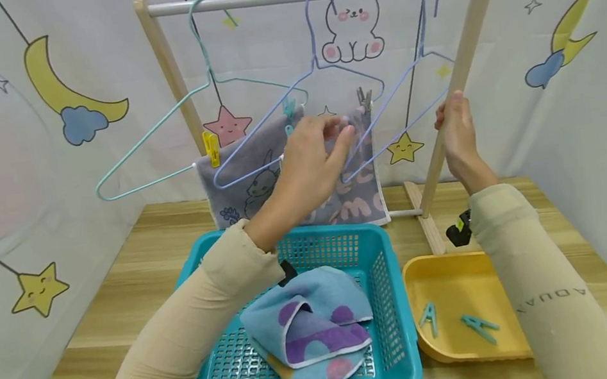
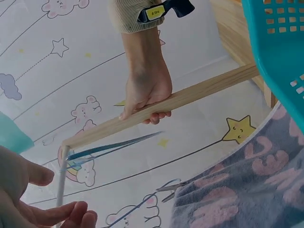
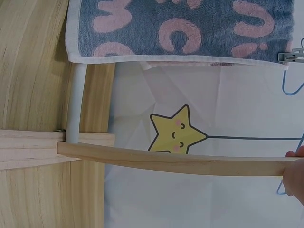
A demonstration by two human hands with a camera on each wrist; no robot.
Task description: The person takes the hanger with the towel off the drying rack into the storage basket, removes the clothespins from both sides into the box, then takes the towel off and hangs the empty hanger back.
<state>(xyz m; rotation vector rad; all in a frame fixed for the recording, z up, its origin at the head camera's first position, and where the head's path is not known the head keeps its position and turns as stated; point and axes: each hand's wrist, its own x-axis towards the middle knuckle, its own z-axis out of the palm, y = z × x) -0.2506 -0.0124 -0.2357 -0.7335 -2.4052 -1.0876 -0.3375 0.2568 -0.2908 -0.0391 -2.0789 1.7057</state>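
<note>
My left hand [image 1: 307, 162] is raised in front of the middle and right blue hangers, its thumb and fingers bent loosely. The left wrist view shows a gap between thumb and fingertips, with nothing held. With my right hand [image 1: 460, 132] I grip the right wooden post [image 1: 472, 46] of the drying rack. A green hanger [image 1: 147, 139], a middle blue hanger [image 1: 264, 116] and a right blue hanger [image 1: 390, 109] hang on the rail. Behind my left hand is grey towelling [image 1: 360, 198] with pink letters; a grey clothespin [image 1: 365, 100] and a yellow clothespin [image 1: 211, 149] are on its top edge.
Below stands a teal basket [image 1: 398, 331] containing a folded blue and purple towel [image 1: 322, 323]. To its right, a yellow tray [image 1: 450, 279] holds two green clothespins [image 1: 480, 326]. A patterned curtain [image 1: 102, 43] surrounds the wooden table [image 1: 108, 333].
</note>
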